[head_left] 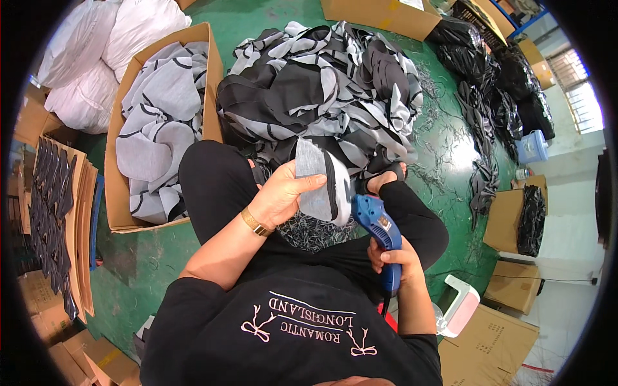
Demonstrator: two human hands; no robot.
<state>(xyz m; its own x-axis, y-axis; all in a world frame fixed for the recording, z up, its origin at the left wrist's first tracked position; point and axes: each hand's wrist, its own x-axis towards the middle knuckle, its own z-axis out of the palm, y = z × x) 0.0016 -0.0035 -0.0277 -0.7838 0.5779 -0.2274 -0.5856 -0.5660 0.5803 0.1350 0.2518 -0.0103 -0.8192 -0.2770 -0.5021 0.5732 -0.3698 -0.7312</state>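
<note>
My left hand (278, 198) is closed on a curved piece of grey fabric (315, 193) with a black band and a pale edge, thumb on top. In my right hand (400, 256) is a blue handheld electric tool (374, 217), its handle gripped by wrapped fingers. The tool's head meets or nearly meets the fabric's right edge; the exact contact is hidden. Thin fabric trimmings (308, 233) lie below the piece, between my legs. Just beyond my feet rises a large heap of grey and black fabric pieces (309, 96).
To my left stands an open cardboard box (214, 90) of similar grey pieces. White sacks (138, 38) are behind it. Black plastic bags (515, 83) line the right side. Trimmings litter the green floor (444, 154). A pink-and-white device (460, 309) stands near my right elbow.
</note>
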